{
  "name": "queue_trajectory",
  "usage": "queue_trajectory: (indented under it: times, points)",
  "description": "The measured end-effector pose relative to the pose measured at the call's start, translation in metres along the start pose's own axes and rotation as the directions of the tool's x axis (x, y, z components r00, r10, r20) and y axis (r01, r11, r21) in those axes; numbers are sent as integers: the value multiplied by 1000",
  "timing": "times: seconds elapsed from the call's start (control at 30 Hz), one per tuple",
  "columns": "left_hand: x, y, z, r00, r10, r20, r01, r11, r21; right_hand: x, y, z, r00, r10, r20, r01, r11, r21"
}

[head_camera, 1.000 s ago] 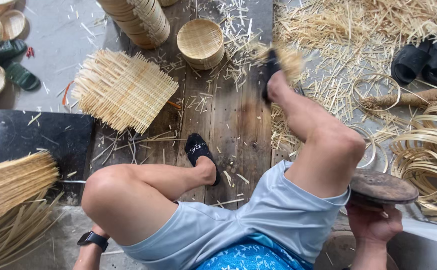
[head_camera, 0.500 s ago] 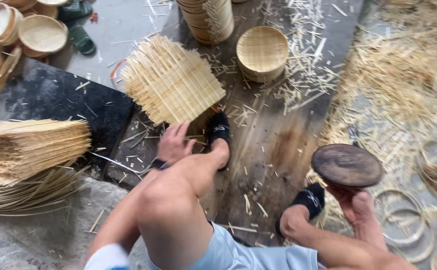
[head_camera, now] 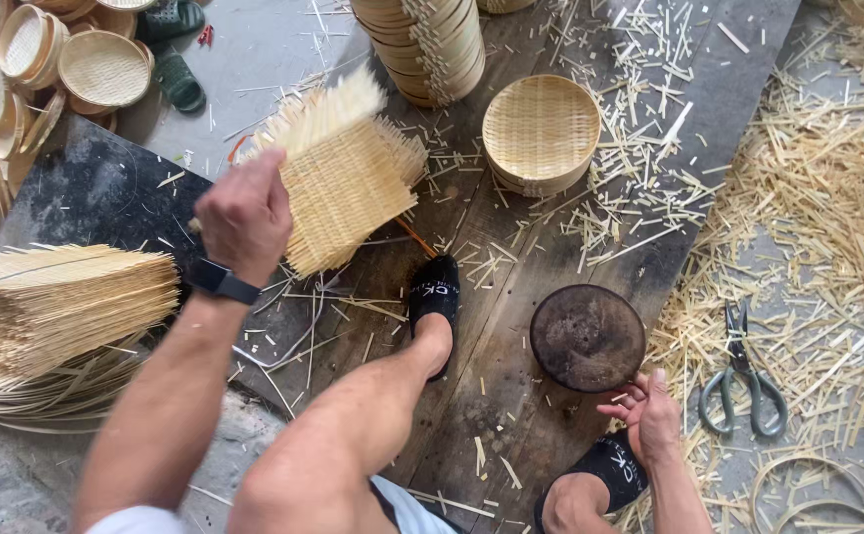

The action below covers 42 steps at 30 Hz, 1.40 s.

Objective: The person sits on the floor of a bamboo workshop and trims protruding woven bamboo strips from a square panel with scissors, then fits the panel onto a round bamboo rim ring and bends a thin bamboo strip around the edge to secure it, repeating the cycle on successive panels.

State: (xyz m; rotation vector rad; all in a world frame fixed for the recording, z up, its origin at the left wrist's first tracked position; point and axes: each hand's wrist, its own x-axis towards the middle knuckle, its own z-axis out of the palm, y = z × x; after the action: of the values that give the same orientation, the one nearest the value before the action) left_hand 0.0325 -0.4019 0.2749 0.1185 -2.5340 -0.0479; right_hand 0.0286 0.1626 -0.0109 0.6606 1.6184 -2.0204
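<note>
1. Left hand [head_camera: 244, 213]: closed on one edge of the woven mat [head_camera: 343, 178], holding it tilted, its loose strip ends sticking out along the upper edge. A dark watch [head_camera: 222, 282] sits on that wrist.
2. Mat position: above the plank floor [head_camera: 511, 435], upper left of centre, just above the left foot in a black slipper [head_camera: 435, 297]. Whether its lower corner touches the planks cannot be told.
3. Right hand [head_camera: 647, 420]: open, fingers loosely spread, fingertips at the lower right edge of the dark round disc [head_camera: 587, 336]. Contact with the disc is not certain.
4. Disc: lies flat on the planks, to the right of the left foot, below the round basket [head_camera: 541, 133].
5. Basket: upright on the planks, mouth up, just beside a tall basket stack [head_camera: 432, 49].
6. Scissors [head_camera: 741, 381]: flat on the straw litter, right of the disc, near the right hand but apart from it.
7. Bundle of strips [head_camera: 56, 307]: lies at far left, beside the left forearm.
8. More small baskets [head_camera: 46, 64] are piled in the top left corner, with green sandals [head_camera: 175, 59] near them.
9. Right foot, also in a black slipper, shows at the bottom edge under the right hand
</note>
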Motion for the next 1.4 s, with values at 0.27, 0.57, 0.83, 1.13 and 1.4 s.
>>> queue_trajectory:
  times: [0.27,0.57,0.83,1.13,1.4]
  points:
    - [1,171,37,714,698,55,-631,675,-381,-16,9,8,1000,3,-19,-3,999,-46]
    - [-191,312,170,654,675,342,-327,659,-677,8,-23,-32,998,-65,-4,62,946,320]
    - [-166,298,211,873,237,427,81,792,-605,28,-14,-34,987,-151,-46,153,987,49]
    - [-145,262,294,279,-155,948,958,118,-263,19,-22,-22,986,-101,-129,102,995,0]
    - [-189,354,188,788,-364,497,607,592,-529,19,-17,-19,949,-231,-215,176,953,-246]
